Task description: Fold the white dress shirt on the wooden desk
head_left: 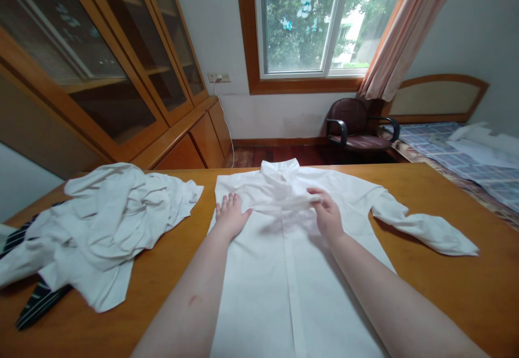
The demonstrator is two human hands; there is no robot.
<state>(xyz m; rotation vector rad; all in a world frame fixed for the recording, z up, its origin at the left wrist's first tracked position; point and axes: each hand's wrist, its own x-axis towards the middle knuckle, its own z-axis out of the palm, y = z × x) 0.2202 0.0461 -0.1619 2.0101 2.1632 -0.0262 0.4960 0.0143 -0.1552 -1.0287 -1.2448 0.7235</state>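
Observation:
A long white shirt [259,287] lies spread on the wooden table, its collar [279,167] at the far edge and its button strip running down the middle. One sleeve [292,201] is laid across the chest. My right hand [327,214] pinches the end of that sleeve, slightly raised over the shirt front. Flat on the shirt's left shoulder area rests my left hand [232,214], fingers spread. The other sleeve [425,228] stretches out to the right, loosely twisted on the tabletop.
A heap of crumpled white clothes [109,217] sits on the table's left, with a dark striped cloth [42,301] under it. Beyond the table [454,298] are a glass-door cabinet [121,66], an armchair [359,125] and a bed [474,147].

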